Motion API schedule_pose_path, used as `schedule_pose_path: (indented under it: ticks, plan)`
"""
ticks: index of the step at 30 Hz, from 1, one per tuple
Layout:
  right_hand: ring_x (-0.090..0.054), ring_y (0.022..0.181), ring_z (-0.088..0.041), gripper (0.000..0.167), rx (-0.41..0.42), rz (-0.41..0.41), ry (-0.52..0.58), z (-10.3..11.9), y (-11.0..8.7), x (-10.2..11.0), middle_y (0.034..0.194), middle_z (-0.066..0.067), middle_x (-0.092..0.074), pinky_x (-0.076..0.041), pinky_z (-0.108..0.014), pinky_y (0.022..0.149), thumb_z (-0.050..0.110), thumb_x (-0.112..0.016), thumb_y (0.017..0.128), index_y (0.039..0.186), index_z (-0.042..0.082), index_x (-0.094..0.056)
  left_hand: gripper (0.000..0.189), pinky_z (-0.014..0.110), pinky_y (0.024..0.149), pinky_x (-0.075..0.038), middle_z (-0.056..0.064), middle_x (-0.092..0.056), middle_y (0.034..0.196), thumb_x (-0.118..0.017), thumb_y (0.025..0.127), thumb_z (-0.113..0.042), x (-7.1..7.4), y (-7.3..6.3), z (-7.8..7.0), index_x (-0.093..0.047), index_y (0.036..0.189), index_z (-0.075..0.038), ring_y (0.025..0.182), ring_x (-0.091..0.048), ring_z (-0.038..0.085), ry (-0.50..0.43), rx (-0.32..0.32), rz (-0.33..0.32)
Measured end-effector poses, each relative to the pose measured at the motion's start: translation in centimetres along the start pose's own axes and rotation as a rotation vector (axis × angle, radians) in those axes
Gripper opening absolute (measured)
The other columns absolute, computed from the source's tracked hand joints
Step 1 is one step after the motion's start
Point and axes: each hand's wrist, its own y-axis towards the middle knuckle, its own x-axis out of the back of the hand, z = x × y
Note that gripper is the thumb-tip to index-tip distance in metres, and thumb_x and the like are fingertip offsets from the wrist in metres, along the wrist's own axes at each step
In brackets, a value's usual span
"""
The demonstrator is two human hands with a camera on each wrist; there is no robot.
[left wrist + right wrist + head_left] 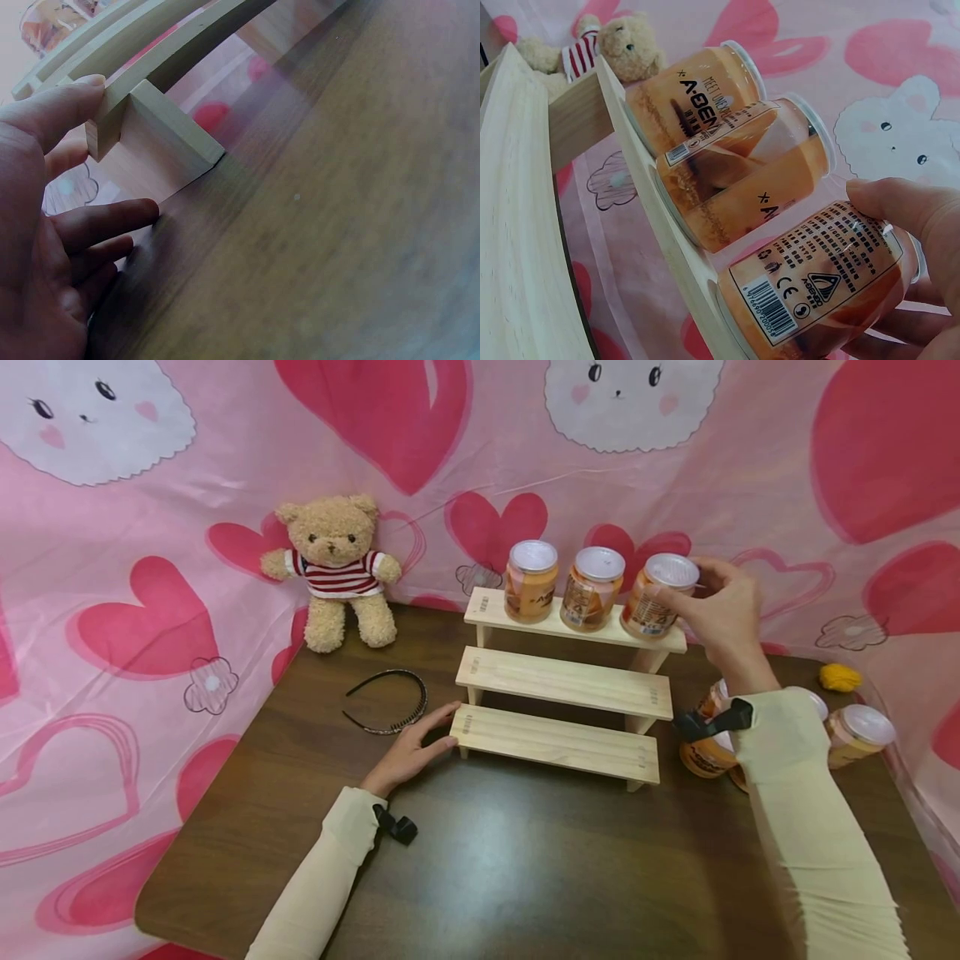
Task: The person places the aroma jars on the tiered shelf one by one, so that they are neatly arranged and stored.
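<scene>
A three-step wooden display stand (558,745) stands on the table. On its top step are three clear cans with white lids and orange printed labels: a left can (531,583), a middle can (592,591) and a right can (817,281). My right hand (723,610) grips the right can around its upper part, thumb on the near side and fingers behind; its base is at the step. My left hand (408,756) holds the left end of the lowest step, thumb and index finger (67,161) at the board's end, the other fingers loosely extended below.
More such cans, among them one at the far right (858,735), stand on the table, partly hidden by my right forearm. A yellow ball-like item (840,677) lies behind them. A teddy bear (335,572) sits at the back left, a black headband (424,693) before it.
</scene>
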Motion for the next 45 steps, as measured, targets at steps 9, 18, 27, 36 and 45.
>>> schedule_pose_path:
  ticks: [9,18,27,36,45]
  plan:
    - [-0.059,0.097,-0.001,0.067,-0.066,0.086,-0.074,0.0,-0.5,1.0,0.112,0.015,-0.059,-0.049,-0.007,0.076,0.027,-0.083,0.083,0.141,0.012,-0.053,0.058,0.06,0.113,-0.036,0.006,-0.045,0.158,-0.062,0.1,-0.029,-0.1,-0.1,-0.1,-0.041,0.154,-0.027,0.141,-0.048,0.032,0.004,-0.002,0.0]
    - [-0.061,0.103,0.0,0.059,-0.062,0.06,-0.065,-0.3,-1.9,3.3,0.116,0.018,-0.061,-0.049,-0.005,0.078,0.024,-0.08,0.086,0.138,0.021,-0.054,0.058,0.059,0.113,-0.036,0.005,-0.045,0.158,-0.062,0.1,-0.031,0.0,-0.2,-0.2,-0.041,0.154,-0.029,0.141,-0.048,0.032,0.008,0.008,0.001]
    - [-0.065,0.097,0.002,0.056,-0.037,-0.005,0.124,-0.9,-3.8,5.4,0.107,0.017,-0.067,-0.05,-0.004,0.075,0.009,-0.083,0.08,0.131,0.016,-0.061,0.058,0.06,0.113,-0.036,0.007,-0.045,0.158,-0.062,0.1,-0.027,0.0,-0.1,-0.1,-0.041,0.154,-0.027,0.141,-0.048,0.032,0.015,-0.009,0.0]
    - [-0.067,0.096,0.003,0.054,-0.058,-0.068,0.162,-1.5,-5.7,7.8,0.107,0.016,-0.07,-0.049,-0.003,0.075,0.004,-0.083,0.08,0.129,0.017,-0.063,0.058,0.059,0.113,-0.036,0.008,-0.046,0.157,-0.063,0.1,-0.024,0.0,0.0,0.1,-0.042,0.154,-0.025,0.14,-0.049,0.032,0.006,-0.016,0.0]
    - [-0.065,0.095,0.007,0.049,-0.126,-0.195,-0.058,-2.9,-7.3,9.9,0.105,0.022,-0.068,-0.045,-0.003,0.077,0.009,-0.081,0.082,0.128,0.021,-0.066,0.058,0.059,0.113,-0.036,0.007,-0.047,0.156,-0.063,0.1,-0.03,0.0,0.0,-0.1,-0.041,0.154,-0.028,0.14,-0.049,0.032,0.01,-0.012,-0.001]
